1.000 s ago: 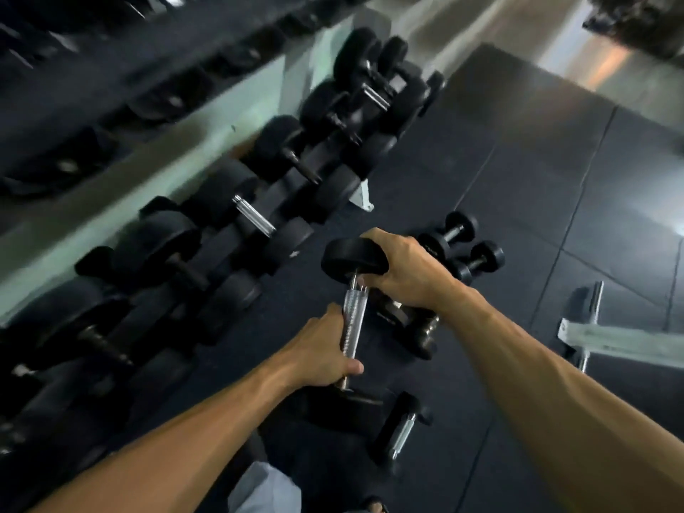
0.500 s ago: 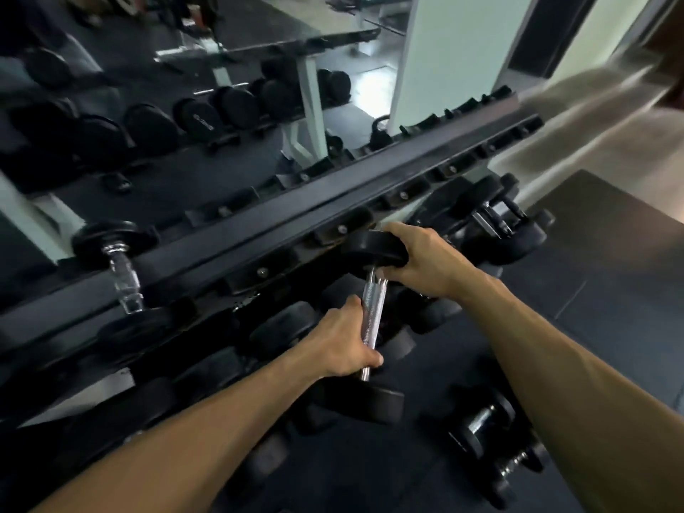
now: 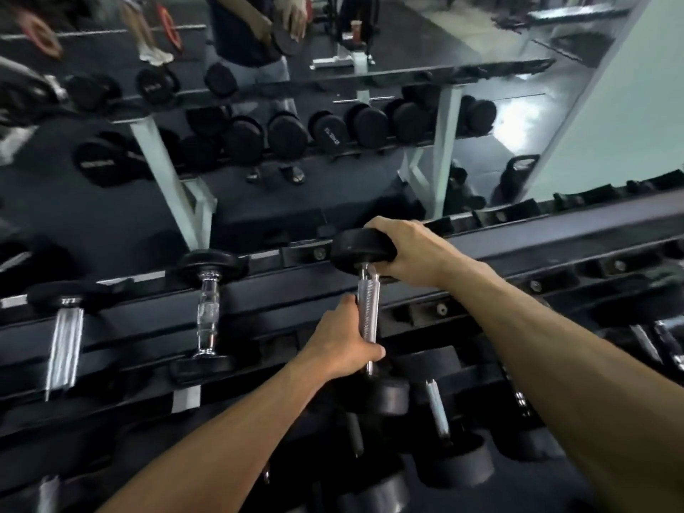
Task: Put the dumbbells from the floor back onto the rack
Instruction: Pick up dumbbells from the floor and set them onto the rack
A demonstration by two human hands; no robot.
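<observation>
In the head view, the held dumbbell [image 3: 367, 309] sits near the middle of the frame, its knurled metal handle running near to far over the top tier of the rack [image 3: 555, 249]. The left hand [image 3: 342, 340] is wrapped around the near part of the handle, fingers curled tight and the thumb lying across the bar. The right hand [image 3: 405, 251] is cupped over the far black head of the dumbbell, palm on its right side and fingers closed over the far edge. That far head is level with the rack's far rail; whether it touches the rail cannot be told. The near head shows just below the left hand, dark and partly hidden by it. To the left on the same tier lies a racked dumbbell [image 3: 207, 309] with a shiny handle, its heads resting on the far and near rails. Farther left is another dumbbell [image 3: 64, 340], blurred. On the lower tier, near and right of the hands, more dumbbells [image 3: 438, 427] lie side by side. Behind the rack a mirror [image 3: 370, 142] reflects rows of black dumbbell heads and white rack legs. At the far right a pale wall [image 3: 636, 105] meets the mirror's edge.
</observation>
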